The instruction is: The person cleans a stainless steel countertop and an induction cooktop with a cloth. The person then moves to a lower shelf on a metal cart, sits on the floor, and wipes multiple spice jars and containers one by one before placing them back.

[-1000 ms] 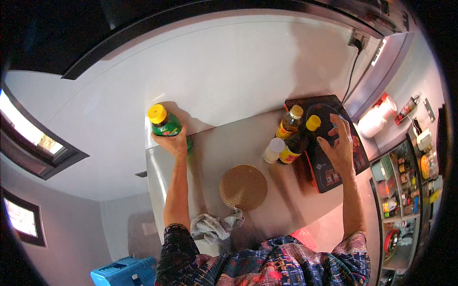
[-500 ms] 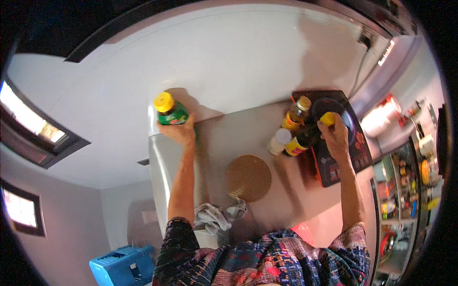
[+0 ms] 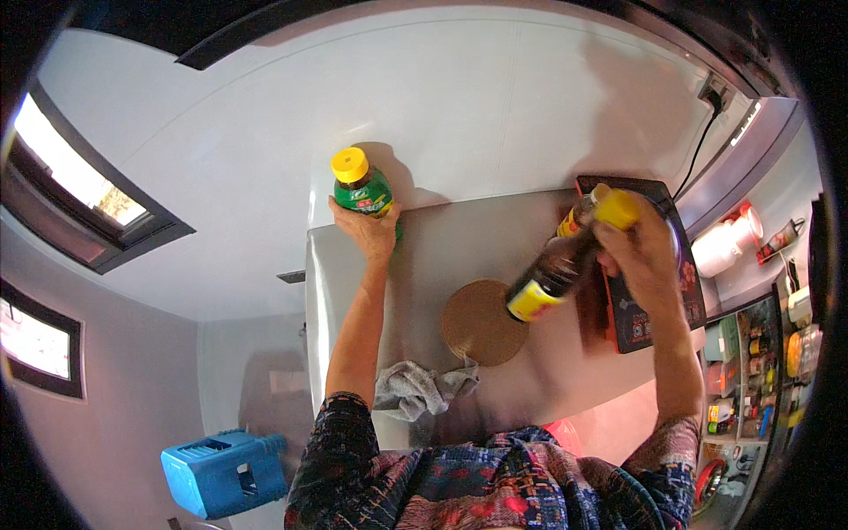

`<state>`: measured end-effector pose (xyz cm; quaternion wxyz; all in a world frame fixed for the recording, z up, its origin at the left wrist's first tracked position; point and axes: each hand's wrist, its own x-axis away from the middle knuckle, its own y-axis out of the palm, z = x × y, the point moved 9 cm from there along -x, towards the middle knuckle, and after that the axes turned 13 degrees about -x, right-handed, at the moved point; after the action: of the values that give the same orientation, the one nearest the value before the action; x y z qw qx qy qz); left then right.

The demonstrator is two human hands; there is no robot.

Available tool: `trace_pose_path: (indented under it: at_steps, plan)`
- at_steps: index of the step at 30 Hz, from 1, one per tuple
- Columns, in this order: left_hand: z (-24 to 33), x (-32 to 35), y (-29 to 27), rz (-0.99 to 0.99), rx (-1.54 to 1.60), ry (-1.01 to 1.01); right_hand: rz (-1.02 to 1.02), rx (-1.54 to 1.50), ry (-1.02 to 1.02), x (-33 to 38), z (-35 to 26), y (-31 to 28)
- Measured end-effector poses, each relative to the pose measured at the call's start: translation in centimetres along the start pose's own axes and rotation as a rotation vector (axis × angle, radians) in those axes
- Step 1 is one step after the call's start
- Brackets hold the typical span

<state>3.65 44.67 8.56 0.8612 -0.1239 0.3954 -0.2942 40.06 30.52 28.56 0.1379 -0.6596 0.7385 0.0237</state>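
Note:
At the far left of the steel counter, my left hand is wrapped round a dark bottle with a green label and a yellow cap, upright near the wall. My right hand, blurred by motion, grips a dark sauce bottle with a yellow label up near its yellow cap. That bottle leans, its base toward the round brown mat; whether the base touches the counter I cannot tell. Partly hidden behind it stands another bottle with a yellow label.
A black induction cooker with a red edge sits at the right; my hand covers most of the pan on it. A crumpled grey cloth lies at the near edge. Shelves of jars stand far right, and a blue plastic box lower left.
My right hand has lifted and tilted the dark sauce bottle, swinging its base toward the mat. My left hand keeps hold of the green-labelled bottle. The whole view has shifted slightly.

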Motion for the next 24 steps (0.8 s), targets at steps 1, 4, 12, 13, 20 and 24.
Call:
trace_pose_path:
  at_steps: [1, 4, 12, 13, 20, 24]
  plan:
    - [0.1, 0.5, 0.1, -0.071, 0.019, -0.075, -0.064, 0.076, -0.104, -1.2, 0.3, 1.8]
    - [-0.3, 1.5, 0.1, -0.182, 0.057, -0.156, -0.151, 0.127, -0.222, -5.2, 2.2, 7.2]
    - [-0.5, 2.3, -1.2, -0.321, 0.192, 0.003, -0.313, 0.207, -0.223, -13.6, 7.3, 18.6]
    - [-0.5, 2.4, -1.2, -0.344, 0.192, -0.038, -0.313, 0.179, -0.226, -14.2, 7.7, 19.3]
    - [-0.9, 2.5, -1.3, -0.340, 0.245, -0.052, -0.367, 0.285, -0.179, -16.8, 10.5, 22.7]
    - [-2.1, 3.2, -1.3, -0.331, 0.243, -0.109, -0.364, 0.280, -0.226, -16.7, 9.7, 23.5]
